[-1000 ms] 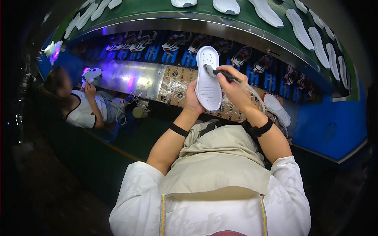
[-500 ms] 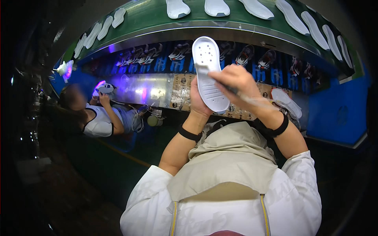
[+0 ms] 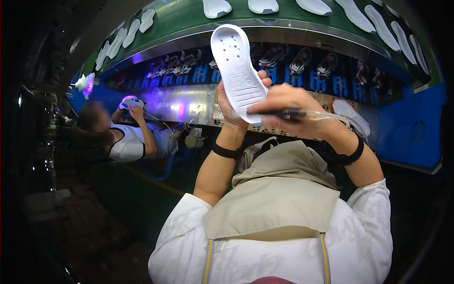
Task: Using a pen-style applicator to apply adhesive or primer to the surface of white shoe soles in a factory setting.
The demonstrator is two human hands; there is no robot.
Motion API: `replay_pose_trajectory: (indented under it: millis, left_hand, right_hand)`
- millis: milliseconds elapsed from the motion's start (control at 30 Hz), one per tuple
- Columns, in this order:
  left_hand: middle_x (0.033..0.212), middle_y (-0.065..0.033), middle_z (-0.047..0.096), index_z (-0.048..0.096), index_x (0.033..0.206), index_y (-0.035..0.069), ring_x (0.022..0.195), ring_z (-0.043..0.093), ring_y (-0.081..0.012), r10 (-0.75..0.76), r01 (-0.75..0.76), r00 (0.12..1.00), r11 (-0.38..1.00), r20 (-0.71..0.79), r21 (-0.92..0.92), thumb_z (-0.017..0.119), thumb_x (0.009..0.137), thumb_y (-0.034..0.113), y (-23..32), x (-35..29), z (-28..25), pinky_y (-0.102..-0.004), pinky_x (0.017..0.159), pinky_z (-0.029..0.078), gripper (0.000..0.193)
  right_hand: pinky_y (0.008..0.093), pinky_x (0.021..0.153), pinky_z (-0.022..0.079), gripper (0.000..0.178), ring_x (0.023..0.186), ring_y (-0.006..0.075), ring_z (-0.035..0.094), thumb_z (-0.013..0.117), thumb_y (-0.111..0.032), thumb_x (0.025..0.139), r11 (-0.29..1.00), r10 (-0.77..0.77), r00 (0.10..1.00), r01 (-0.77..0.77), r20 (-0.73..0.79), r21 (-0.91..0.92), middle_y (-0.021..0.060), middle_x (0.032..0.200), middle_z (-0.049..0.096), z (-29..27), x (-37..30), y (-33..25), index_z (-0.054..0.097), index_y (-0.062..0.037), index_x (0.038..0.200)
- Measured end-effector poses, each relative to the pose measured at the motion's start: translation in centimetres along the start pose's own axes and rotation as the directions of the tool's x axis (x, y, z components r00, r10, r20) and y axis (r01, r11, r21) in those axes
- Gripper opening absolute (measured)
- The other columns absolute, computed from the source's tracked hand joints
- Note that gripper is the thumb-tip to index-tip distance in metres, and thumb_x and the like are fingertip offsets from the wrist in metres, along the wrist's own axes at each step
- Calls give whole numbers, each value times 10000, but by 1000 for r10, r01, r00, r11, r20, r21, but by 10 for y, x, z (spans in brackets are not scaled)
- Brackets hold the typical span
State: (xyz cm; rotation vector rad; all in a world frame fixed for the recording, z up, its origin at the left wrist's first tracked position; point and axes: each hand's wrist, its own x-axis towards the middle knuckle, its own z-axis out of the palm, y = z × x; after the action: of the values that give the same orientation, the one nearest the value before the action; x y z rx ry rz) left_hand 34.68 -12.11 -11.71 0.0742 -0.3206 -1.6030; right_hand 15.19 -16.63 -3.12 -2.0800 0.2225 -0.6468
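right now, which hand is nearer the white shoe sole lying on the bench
Right: the right hand is left of the white shoe sole on the bench; the left hand is farther left, gripping the perforated sole.

On green shelf (image 3: 182, 17), white soles (image 3: 216, 8) are being carried along near edge. Metal worktop (image 3: 189, 102) is being partly covered by brown sheet (image 3: 324, 98); white pieces (image 3: 349, 112) are being supported near right end, shoes (image 3: 299, 60) on blue stands (image 3: 318, 84) along far edge.

White sleeves (image 3: 180, 221) — beige apron (image 3: 272, 206) — black wristbands (image 3: 225, 151)
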Motion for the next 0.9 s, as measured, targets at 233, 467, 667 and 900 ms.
replay_pose_trajectory:
  millis: [233, 467, 667, 900]
  left_hand:
    - [1276, -207, 563, 461, 1483, 5, 1150, 589, -333, -11, 9, 997, 1000, 82, 28, 477, 954, 642, 19, 13, 12, -533, 959, 528, 828]
    - [1283, -286, 622, 471, 1482, -29, 1112, 666, -413, -116, 103, 991, 981, 69, 164, 342, 1001, 606, 34, 27, 29, -565, 902, 606, 807]
    - [1282, -324, 633, 485, 1464, -62, 1112, 691, -432, -243, 204, 967, 916, 73, 346, 297, 1026, 526, 45, 40, 41, -547, 910, 612, 757]
    - [1147, -286, 710, 585, 1339, -83, 973, 749, -365, -301, 266, 953, 777, -34, 570, 333, 1073, 317, 50, 54, 49, -451, 860, 638, 542]
  right_hand:
    - [387, 793, 449, 318, 910, 262, 626, 798, -143, 866, 973, -200, 931, 226, 306, -51, 59, 935, 689, -6, -1, -1, 757, -137, 1181]
    - [361, 801, 442, 320, 879, 242, 625, 805, -151, 863, 975, -171, 929, 207, 328, -80, 47, 958, 702, -20, 1, -7, 766, -140, 1181]
    - [375, 811, 463, 306, 862, 243, 629, 818, -167, 859, 971, -93, 988, 118, 123, -208, 61, 930, 704, -29, 1, -7, 776, -136, 1160]
    - [363, 833, 478, 347, 866, 261, 626, 821, -145, 835, 987, -69, 996, 77, 59, -143, 71, 961, 714, -33, 2, -3, 772, -143, 1179]
